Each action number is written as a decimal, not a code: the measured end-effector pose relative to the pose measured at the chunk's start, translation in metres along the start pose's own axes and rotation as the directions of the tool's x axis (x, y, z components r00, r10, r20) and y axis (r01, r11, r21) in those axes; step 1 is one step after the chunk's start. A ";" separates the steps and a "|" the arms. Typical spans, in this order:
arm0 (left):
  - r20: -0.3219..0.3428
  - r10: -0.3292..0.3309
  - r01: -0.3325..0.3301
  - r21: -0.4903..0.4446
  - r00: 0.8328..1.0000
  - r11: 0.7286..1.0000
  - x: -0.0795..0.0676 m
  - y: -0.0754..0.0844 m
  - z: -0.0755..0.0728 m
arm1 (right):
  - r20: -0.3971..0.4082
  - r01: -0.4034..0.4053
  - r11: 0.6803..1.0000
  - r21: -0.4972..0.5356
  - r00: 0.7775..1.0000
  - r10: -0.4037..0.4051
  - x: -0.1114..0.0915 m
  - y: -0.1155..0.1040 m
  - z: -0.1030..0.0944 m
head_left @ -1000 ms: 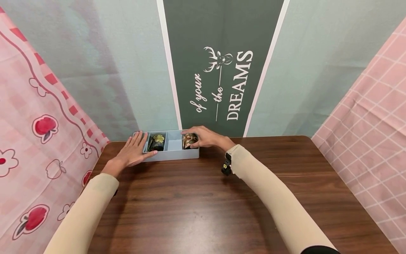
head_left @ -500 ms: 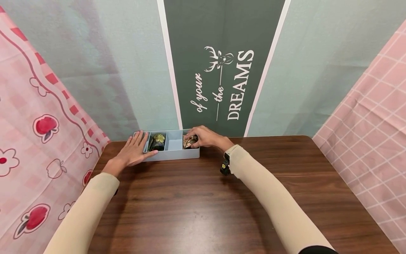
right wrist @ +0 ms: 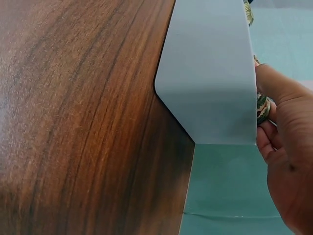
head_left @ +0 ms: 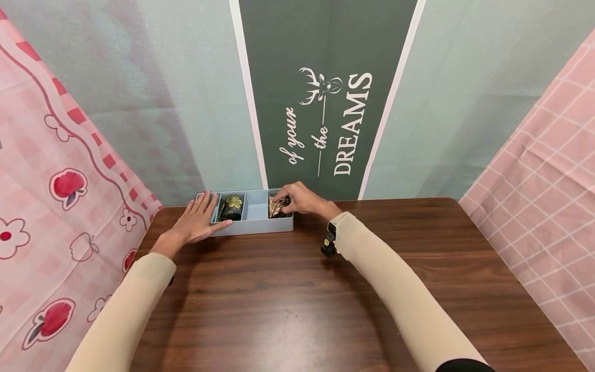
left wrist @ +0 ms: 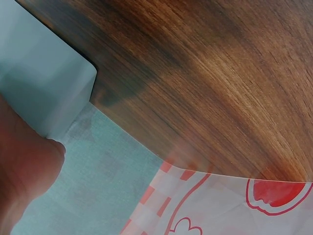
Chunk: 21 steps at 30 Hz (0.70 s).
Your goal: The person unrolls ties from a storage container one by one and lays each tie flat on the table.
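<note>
A long light blue box (head_left: 260, 226) with compartments stands at the back edge of the table. My left hand (head_left: 197, 219) lies over its left end, fingers spread across the top and thumb along the front wall. A dark rolled cloth with a yellow flower (head_left: 232, 207) sits in a compartment beside that hand. In the right-end compartment lies a brown and gold patterned rolled cloth (head_left: 275, 206). My right hand (head_left: 301, 199) reaches in from the right and grips this roll with curled fingers and thumb. In the right wrist view, the box wall hides most of the roll (right wrist: 263, 108).
The brown wooden table (head_left: 288, 299) spreads out in front of the box. A green-grey printed cloth (head_left: 325, 103) hangs right behind it. Pink patterned cloths (head_left: 56, 206) flank the table on the left and right. One box compartment (head_left: 256, 204) between the two rolls shows a bare bottom.
My right hand's fingers have drawn in from the left side of the patterned roll and curled deeper into the compartment. The left hand has stayed in place.
</note>
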<state>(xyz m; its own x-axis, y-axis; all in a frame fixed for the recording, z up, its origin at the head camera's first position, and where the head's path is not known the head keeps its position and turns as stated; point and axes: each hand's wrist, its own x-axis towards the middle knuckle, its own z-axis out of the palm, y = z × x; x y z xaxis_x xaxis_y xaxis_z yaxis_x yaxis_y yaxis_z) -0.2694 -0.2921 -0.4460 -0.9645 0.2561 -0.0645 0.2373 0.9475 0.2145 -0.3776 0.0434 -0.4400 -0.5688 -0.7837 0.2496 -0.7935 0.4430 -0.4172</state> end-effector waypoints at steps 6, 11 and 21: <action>0.022 -0.009 0.008 0.021 1.000 1.000 0.002 0.001 -0.002 | -0.056 -0.011 0.999 0.038 0.998 0.013 -0.003 0.000 0.000; 0.034 -0.010 0.009 0.029 0.999 1.000 0.001 0.001 -0.003 | -0.094 0.008 0.997 0.079 0.996 0.000 -0.004 0.000 0.002; 0.009 0.002 -0.002 0.006 1.000 1.000 0.002 -0.005 0.004 | -0.156 0.046 0.993 0.104 0.987 -0.030 -0.008 -0.003 -0.001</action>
<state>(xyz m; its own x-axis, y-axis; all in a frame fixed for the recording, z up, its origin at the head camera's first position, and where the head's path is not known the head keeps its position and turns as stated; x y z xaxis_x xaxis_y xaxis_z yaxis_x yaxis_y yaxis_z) -0.2720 -0.2954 -0.4511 -0.9629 0.2597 -0.0728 0.2399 0.9480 0.2089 -0.3706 0.0483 -0.4401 -0.5718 -0.7188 0.3954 -0.7921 0.3583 -0.4941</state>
